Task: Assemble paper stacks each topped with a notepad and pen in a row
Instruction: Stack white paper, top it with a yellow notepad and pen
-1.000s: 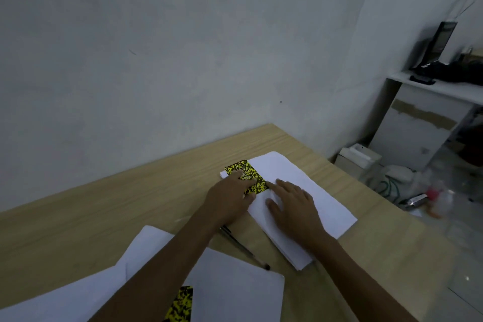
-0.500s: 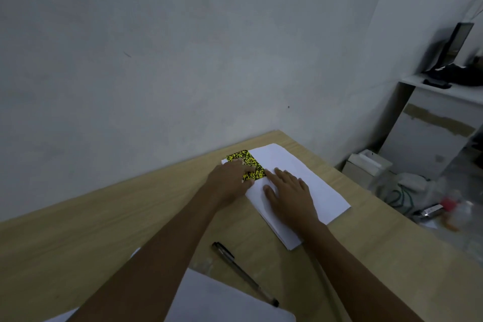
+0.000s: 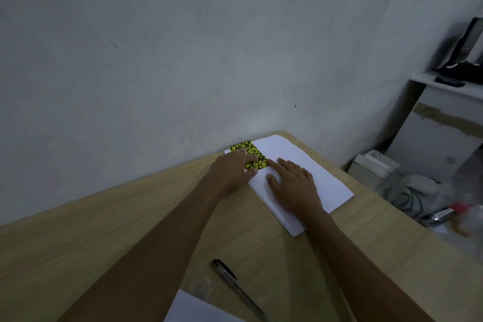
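Wooden table (image 3: pixel 78 251) set against a grey wall (image 3: pixel 183 47). Near the far corner, a white paper stack (image 3: pixel 313 172) lying flat, with a yellow-and-black speckled notepad (image 3: pixel 249 150) on its far left corner. No readable writing or brand on the notepad cover, only the speckle pattern; none legible anywhere else either.

Left hand (image 3: pixel 232 168) laid flat over the near part of the notepad, fingers (image 3: pixel 248 158) extended and pressing on the cover, nothing gripped. Right hand (image 3: pixel 292 183) spread flat on the paper stack just beside the notepad, fingers straight, index tip touching the notepad's near right edge, nothing held.

Closer in, a dark pen (image 3: pixel 237 289) lying alone on the bare table, between the two forearms, well apart from the stack. At the bottom edge, the corner of another white sheet (image 3: pixel 193 311), just left of the pen.

To the right, beyond the table, a white shelf (image 3: pixel 449 86) carrying dark items, a white box (image 3: pixel 373 167) on the floor, and blurred clutter too indistinct to identify.
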